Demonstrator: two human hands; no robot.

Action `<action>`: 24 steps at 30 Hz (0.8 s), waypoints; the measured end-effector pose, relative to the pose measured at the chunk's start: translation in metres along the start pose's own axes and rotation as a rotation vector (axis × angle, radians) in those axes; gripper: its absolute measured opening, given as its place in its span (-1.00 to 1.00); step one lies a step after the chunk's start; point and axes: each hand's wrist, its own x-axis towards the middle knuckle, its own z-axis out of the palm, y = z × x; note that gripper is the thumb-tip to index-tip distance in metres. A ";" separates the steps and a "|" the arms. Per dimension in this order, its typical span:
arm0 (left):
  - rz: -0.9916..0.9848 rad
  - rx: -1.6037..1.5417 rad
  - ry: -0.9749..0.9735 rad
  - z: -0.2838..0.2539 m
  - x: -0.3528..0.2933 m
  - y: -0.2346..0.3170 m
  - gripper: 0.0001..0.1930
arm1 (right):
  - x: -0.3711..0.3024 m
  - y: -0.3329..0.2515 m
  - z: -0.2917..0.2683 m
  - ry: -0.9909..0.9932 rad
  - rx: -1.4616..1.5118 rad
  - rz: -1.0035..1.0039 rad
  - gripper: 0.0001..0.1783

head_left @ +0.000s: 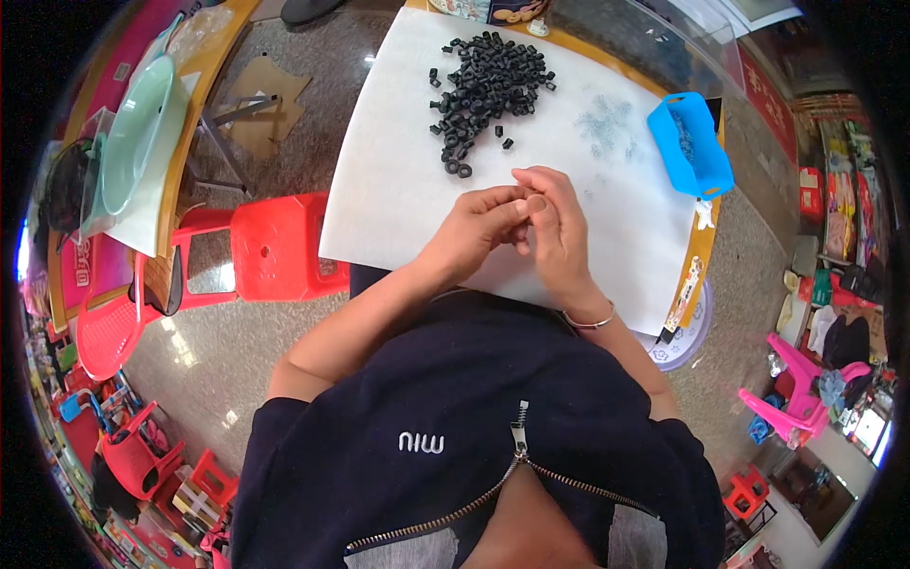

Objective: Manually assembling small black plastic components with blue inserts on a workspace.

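Over the near part of a white-covered table [389,180], my left hand [482,226] and my right hand [561,232] meet, fingertips pinched together. Whatever sits between them is too small or too covered by the fingers to make out. Just beyond the hands lies a heap of small black ring-like parts [488,90], a few of them loose at its edges. Tiny pale bluish pieces [607,125] are scattered thinly on the cover to the right of that heap. A blue plastic basket [665,163] at the right edge holds more small pale bits.
A tin [474,8] and a clear plastic box [645,38] stand along the far edge. To the left are a red plastic stool [277,248] and another table with a pale green basin [142,137]. A round purple-rimmed tray [697,337] shows below the table's right corner.
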 end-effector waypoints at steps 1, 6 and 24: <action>-0.008 -0.010 -0.009 -0.006 0.000 0.002 -0.74 | 0.002 0.002 -0.011 -0.060 -0.101 -0.066 -0.76; -0.100 -0.056 -0.049 -0.013 0.001 0.008 -0.74 | 0.007 -0.008 -0.030 -0.213 -0.151 -0.082 -0.77; -0.038 -0.142 -0.062 -0.013 0.001 0.017 -0.74 | 0.008 -0.005 -0.036 -0.073 -0.090 0.006 -0.79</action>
